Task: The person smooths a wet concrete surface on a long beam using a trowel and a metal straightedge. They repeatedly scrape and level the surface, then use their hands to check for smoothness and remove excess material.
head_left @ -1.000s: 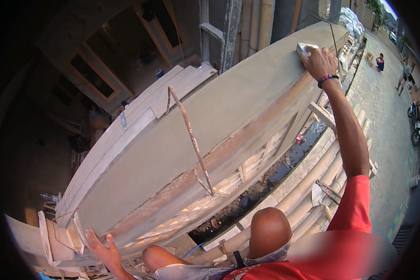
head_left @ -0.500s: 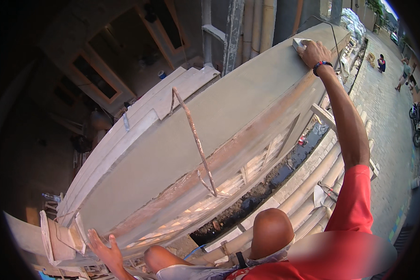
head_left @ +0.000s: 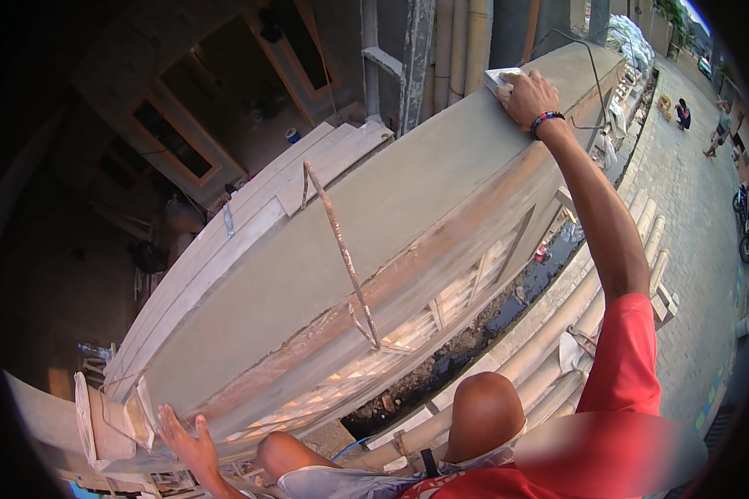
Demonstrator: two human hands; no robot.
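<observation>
Right hand (head_left: 528,100): was closed on a pale block (head_left: 498,81).
Block: lay on the slab (head_left: 308,266), toward its far end.
Left hand (head_left: 190,445): was open, at the slab's near end; contact could not be told.
Obstacle: a bent rod (head_left: 341,241) crossed the slab between the hands.
Inner edge: boards (head_left: 254,218) ran alongside.
Street side: a ditch (head_left: 484,327), then poles (head_left: 549,328), lay beyond.

This is a building site beside a paved street (head_left: 682,224): bamboo poles (head_left: 555,323), wooden boards (head_left: 337,166) and a cement-coated wall (head_left: 420,195) show it.
</observation>
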